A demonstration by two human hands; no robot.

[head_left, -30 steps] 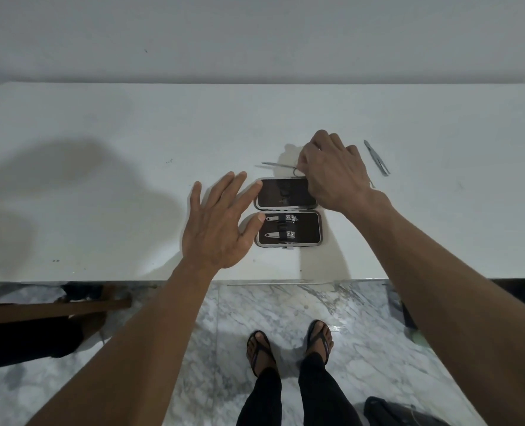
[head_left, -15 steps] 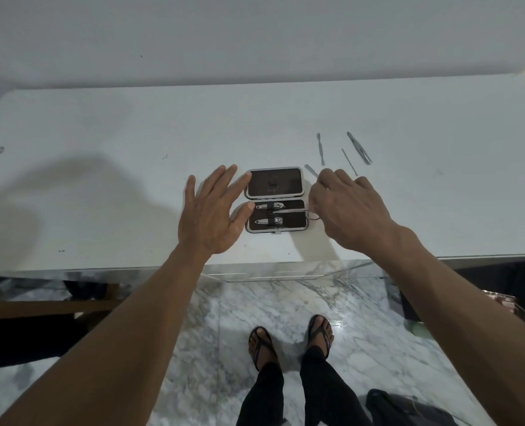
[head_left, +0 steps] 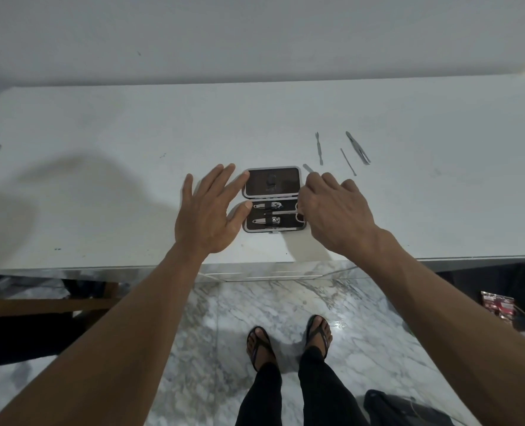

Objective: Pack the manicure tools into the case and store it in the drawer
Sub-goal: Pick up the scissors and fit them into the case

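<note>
Open manicure case [head_left: 272, 186] flat near table [head_left: 101, 186] front edge. Left hand [head_left: 205, 210] spread flat, fingertips steadying case's left side. Right hand [head_left: 331, 210] curled, pinching small scissors [head_left: 288, 212] between two nail clippers [head_left: 267, 205]. Tweezers [head_left: 358, 147], pusher [head_left: 319, 149] loose beyond.

The right hand [head_left: 335, 213], earlier beyond the open dark rectangular case [head_left: 273, 199], now lays small silver scissors [head_left: 282, 212] inside.
</note>
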